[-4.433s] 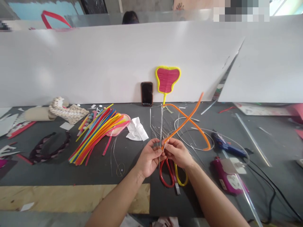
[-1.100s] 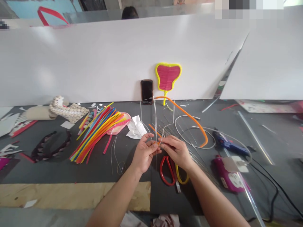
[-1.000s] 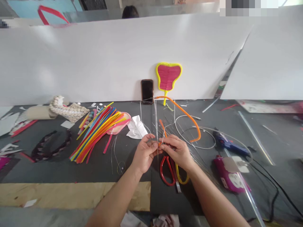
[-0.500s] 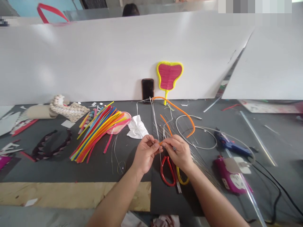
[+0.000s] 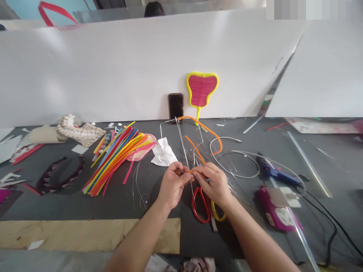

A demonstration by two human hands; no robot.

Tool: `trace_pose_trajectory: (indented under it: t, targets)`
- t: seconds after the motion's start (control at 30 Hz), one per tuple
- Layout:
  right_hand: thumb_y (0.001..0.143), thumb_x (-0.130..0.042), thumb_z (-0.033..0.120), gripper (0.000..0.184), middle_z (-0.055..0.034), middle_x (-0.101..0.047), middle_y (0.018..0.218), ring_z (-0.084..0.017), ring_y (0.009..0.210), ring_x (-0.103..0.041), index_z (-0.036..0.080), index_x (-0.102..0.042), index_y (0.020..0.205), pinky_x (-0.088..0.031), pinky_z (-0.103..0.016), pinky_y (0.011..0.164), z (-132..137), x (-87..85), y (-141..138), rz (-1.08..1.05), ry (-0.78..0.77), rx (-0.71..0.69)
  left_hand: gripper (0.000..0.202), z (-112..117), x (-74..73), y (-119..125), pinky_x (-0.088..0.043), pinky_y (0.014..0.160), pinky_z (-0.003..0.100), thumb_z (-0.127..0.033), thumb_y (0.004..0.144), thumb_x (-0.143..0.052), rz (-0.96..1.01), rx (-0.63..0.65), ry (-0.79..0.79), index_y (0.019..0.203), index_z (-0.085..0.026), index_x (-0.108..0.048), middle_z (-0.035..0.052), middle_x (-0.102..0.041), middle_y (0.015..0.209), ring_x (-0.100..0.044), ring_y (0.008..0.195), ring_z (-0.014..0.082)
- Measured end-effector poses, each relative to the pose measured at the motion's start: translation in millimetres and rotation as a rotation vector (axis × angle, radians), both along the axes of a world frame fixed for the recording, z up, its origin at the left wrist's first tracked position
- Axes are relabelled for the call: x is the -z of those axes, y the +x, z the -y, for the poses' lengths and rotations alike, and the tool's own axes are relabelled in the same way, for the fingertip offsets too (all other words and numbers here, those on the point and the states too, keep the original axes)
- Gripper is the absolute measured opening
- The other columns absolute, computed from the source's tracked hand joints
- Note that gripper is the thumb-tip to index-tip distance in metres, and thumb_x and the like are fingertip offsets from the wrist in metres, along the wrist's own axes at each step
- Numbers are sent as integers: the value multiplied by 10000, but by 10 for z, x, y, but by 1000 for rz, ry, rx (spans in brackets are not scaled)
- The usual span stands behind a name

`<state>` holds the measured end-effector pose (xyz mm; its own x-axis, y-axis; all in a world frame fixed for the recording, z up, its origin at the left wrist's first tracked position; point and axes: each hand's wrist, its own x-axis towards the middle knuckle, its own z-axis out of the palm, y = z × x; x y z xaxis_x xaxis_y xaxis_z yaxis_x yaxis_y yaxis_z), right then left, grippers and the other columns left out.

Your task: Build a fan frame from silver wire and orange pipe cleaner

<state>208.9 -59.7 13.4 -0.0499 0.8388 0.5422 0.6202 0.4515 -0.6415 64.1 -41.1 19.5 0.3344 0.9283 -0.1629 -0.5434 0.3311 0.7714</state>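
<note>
My left hand [image 5: 172,184] and my right hand [image 5: 213,182] meet above the dark table, fingertips pinched together. Between them they grip a thin bent wire frame [image 5: 181,145] and the end of a long orange tube [image 5: 204,131]. The tube arches up from my fingers, runs along the top of the wire and curls down on the right. Under my right hand lie scissors with one red and one yellow handle [image 5: 202,208].
A bundle of coloured tubes [image 5: 117,155] lies to the left, crumpled white paper [image 5: 163,153] beside it. A phone [image 5: 176,105] and a pink-and-yellow fan [image 5: 202,88] lean on the white board. Blue [image 5: 274,172] and magenta [image 5: 275,213] glue guns, cables and loose wires sit right.
The orange tube, formerly a wide loop reaching far right, has been drawn in and curls closer to the wire frame. The frame tilted slightly left. My hands stayed pinched at the same spot.
</note>
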Motion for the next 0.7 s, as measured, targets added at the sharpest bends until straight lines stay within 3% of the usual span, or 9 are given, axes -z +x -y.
trace_pose_trajectory:
  t: [0.23,0.4,0.6,0.7]
  targets:
    - [835,-537,208,122,-24,-616,643,-138,599,-544,195,-632,760,-427,-256,569,20,-29,-14,32,-21,23,295,1,42,9,-478,741,249,-75,659,-704,-8,-27,49,785,-186,-461,-34,-578,779,-575,733,87]
    - [854,-509,217,131,-29,-608,674,-149,653,-557,196,-635,824,-431,-261,611,24,-10,-3,85,-34,-5,317,-5,43,2,-477,721,244,-99,648,-719,-37,-50,44,782,-190,-447,-26,-604,780,-582,734,95]
    - [856,-501,190,155,-45,-631,758,-175,729,-567,212,-627,945,-455,-300,680,10,1,-8,151,-21,-14,322,-21,21,15,-490,639,226,-128,659,-715,-59,-112,6,799,-193,-433,-34,-607,753,-581,673,89]
    - [822,-546,178,223,-79,-634,933,-218,861,-562,227,-595,1034,-463,-377,768,14,-23,11,129,82,65,337,-42,19,4,-494,621,222,-114,657,-711,-39,-147,-36,813,-198,-425,-45,-604,755,-582,641,80]
